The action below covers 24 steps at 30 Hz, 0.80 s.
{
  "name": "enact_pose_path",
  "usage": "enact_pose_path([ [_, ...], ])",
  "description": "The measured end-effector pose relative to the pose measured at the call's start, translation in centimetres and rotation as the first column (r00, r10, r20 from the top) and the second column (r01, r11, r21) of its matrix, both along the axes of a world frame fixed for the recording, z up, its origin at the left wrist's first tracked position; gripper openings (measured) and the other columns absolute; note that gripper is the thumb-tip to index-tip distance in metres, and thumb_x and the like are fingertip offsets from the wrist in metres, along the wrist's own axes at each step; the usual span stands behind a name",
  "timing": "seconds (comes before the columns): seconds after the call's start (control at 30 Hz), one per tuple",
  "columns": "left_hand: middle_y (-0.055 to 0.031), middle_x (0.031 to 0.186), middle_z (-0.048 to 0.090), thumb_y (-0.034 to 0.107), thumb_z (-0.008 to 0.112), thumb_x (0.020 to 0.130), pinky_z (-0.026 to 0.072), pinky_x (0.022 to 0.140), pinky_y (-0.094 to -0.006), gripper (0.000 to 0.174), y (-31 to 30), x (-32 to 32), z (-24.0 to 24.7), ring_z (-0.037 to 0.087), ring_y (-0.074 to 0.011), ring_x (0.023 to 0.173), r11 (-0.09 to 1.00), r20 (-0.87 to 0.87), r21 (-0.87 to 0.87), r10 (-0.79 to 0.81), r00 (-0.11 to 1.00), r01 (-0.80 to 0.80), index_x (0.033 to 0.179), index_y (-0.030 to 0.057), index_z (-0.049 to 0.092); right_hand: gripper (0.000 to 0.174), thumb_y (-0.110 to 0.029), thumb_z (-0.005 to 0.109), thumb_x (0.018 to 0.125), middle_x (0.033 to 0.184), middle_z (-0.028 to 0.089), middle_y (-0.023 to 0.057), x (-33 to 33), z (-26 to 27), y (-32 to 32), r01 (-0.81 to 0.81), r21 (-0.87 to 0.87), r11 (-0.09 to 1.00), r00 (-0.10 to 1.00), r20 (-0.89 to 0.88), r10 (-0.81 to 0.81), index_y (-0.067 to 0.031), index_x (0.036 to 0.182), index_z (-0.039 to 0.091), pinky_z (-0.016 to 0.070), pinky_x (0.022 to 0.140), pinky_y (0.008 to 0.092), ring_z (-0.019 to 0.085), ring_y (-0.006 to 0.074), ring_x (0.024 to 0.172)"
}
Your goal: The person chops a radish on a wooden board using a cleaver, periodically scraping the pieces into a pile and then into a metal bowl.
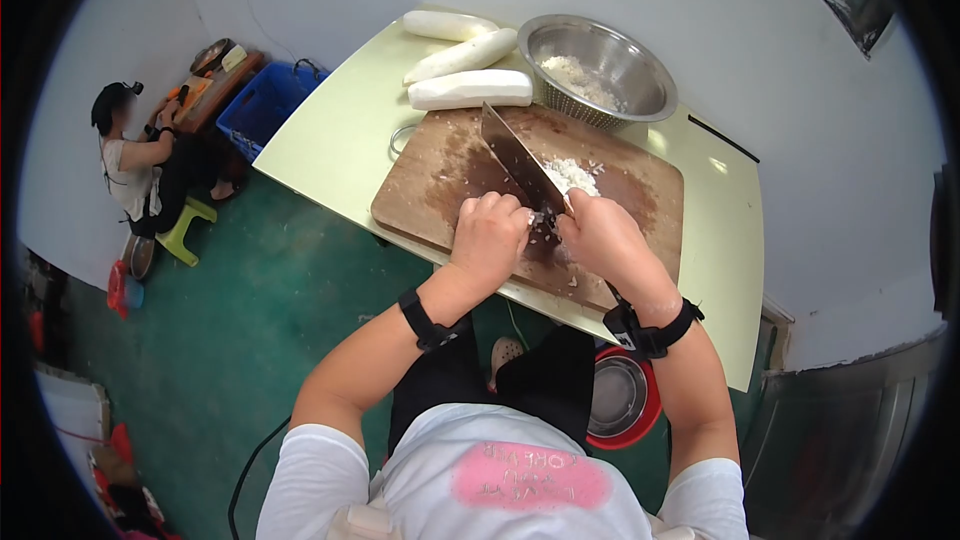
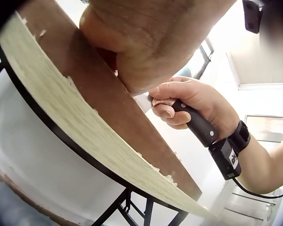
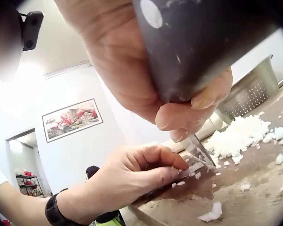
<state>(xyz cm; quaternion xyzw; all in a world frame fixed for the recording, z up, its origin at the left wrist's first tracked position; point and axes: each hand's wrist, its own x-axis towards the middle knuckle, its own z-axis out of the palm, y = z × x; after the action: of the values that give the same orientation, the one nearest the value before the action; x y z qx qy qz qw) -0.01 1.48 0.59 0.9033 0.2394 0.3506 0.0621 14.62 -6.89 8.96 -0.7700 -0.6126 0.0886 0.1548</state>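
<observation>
My right hand (image 1: 607,243) grips the black handle (image 2: 196,123) of a cleaver (image 1: 522,162). Its broad blade stands on edge over the wooden chopping board (image 1: 425,170). Left of the blade, my left hand (image 1: 491,237) has its fingers bent down at the board. In the right wrist view, its thumb and fingertips pinch a thin piece of white radish (image 3: 192,169) right beside the blade. A heap of finely chopped radish (image 3: 238,136) lies on the blade's other side, with loose bits scattered around. In the left wrist view my left palm hides the cutting spot.
Three peeled white radishes (image 1: 470,90) lie behind the board. Next to them stands a metal colander (image 1: 648,80) with chopped radish inside. The pale table (image 1: 730,240) carries everything. A red basin (image 1: 650,410) is on the floor below; another person (image 1: 135,160) sits far left beside a blue crate (image 1: 265,105).
</observation>
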Motion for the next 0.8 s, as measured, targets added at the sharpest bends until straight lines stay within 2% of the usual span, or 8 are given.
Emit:
enact_pose_path([
  [0.07, -0.0036, 0.086, 0.061, 0.011, 0.070, 0.077, 0.0420, 0.076, -0.0397, 0.009, 0.2, -0.1, -0.2, 0.057, -0.0250, 0.088, 1.000, 0.048, -0.018, -0.024, 0.999, 0.025, 0.085, 0.0088, 0.067, 0.019, -0.016, 0.055, 0.087, 0.077, 0.064, 0.0270, -0.3, 0.6, -0.1, 0.010, 0.004, 1.000, 1.000, 0.007, -0.010, 0.0025, 0.090, 0.057, 0.0497, 0.073, 0.0528, 0.063, 0.0460, 0.079],
  [0.2, -0.0037, 0.087, 0.061, 0.011, 0.070, 0.077, 0.0420, 0.077, -0.0396, 0.008, -0.1, -0.2, -0.2, 0.057, -0.0252, 0.087, 1.000, 0.020, 0.001, -0.010, 1.000, 0.010, 0.084, 0.0089, 0.067, 0.019, -0.016, 0.055, 0.087, 0.078, 0.064, 0.0267, -0.5, 0.1, 0.3, 0.011, -0.031, 0.999, 1.000, -0.013, -0.012, 0.0022, 0.090, 0.057, 0.0494, 0.073, 0.0529, 0.063, 0.0457, 0.080],
  [0.27, -0.0040, 0.086, 0.060, 0.011, 0.069, 0.077, 0.0418, 0.077, -0.0396, 0.007, 0.1, -0.2, -0.2, 0.057, -0.0255, 0.087, 0.998, 0.108, -0.054, -0.027, 0.994, 0.033, 0.084, 0.0093, 0.067, 0.018, -0.016, 0.055, 0.087, 0.079, 0.064, 0.0266, -0.3, 0.3, 0.0, 0.012, -0.014, 1.000, 1.000, 0.007, -0.012, 0.0021, 0.090, 0.057, 0.0493, 0.073, 0.0529, 0.063, 0.0457, 0.080],
  [0.53, -0.0040, 0.085, 0.060, 0.011, 0.069, 0.077, 0.0411, 0.076, -0.0396, 0.006, 0.0, -0.2, 0.0, 0.056, -0.0253, 0.086, 0.999, 0.100, -0.037, -0.012, 0.995, 0.016, 0.082, 0.0093, 0.066, 0.018, -0.015, 0.054, 0.087, 0.080, 0.064, 0.0275, -0.5, 0.2, 0.4, -0.004, -0.016, 1.000, 1.000, -0.029, 0.003, 0.0022, 0.089, 0.057, 0.0490, 0.073, 0.0532, 0.062, 0.0464, 0.080],
  [0.6, -0.0038, 0.084, 0.060, 0.011, 0.069, 0.077, 0.0410, 0.076, -0.0396, 0.006, -0.1, -0.3, -0.1, 0.056, -0.0251, 0.086, 0.999, 0.098, -0.044, -0.001, 0.995, 0.006, 0.082, 0.0095, 0.066, 0.021, -0.016, 0.055, 0.086, 0.078, 0.060, 0.0316, -1.1, 0.7, 0.2, 0.002, 0.048, 0.999, 0.997, -0.073, 0.001, 0.0044, 0.087, 0.056, 0.0471, 0.072, 0.0521, 0.059, 0.0492, 0.079],
  [0.7, -0.0037, 0.084, 0.060, 0.012, 0.069, 0.077, 0.0409, 0.076, -0.0396, 0.005, 0.0, -0.1, -0.1, 0.056, -0.0250, 0.086, 1.000, 0.095, -0.002, 0.007, 0.995, -0.007, 0.081, 0.0095, 0.066, 0.019, -0.016, 0.053, 0.088, 0.081, 0.064, 0.0271, -1.1, 0.3, 0.5, -0.004, -0.043, 0.999, 0.999, -0.041, 0.002, 0.0025, 0.091, 0.056, 0.0494, 0.074, 0.0532, 0.063, 0.0459, 0.081],
  [0.8, -0.0041, 0.084, 0.060, 0.012, 0.069, 0.077, 0.0409, 0.077, -0.0400, 0.007, 0.2, -0.3, -0.3, 0.056, -0.0252, 0.086, 1.000, 0.098, -0.023, 0.007, 0.995, -0.005, 0.082, 0.0092, 0.066, 0.019, -0.016, 0.053, 0.088, 0.081, 0.064, 0.0275, -1.5, 0.7, 0.4, 0.002, -0.025, 1.000, 1.000, -0.001, -0.002, 0.0027, 0.091, 0.057, 0.0495, 0.074, 0.0530, 0.063, 0.0460, 0.081],
])
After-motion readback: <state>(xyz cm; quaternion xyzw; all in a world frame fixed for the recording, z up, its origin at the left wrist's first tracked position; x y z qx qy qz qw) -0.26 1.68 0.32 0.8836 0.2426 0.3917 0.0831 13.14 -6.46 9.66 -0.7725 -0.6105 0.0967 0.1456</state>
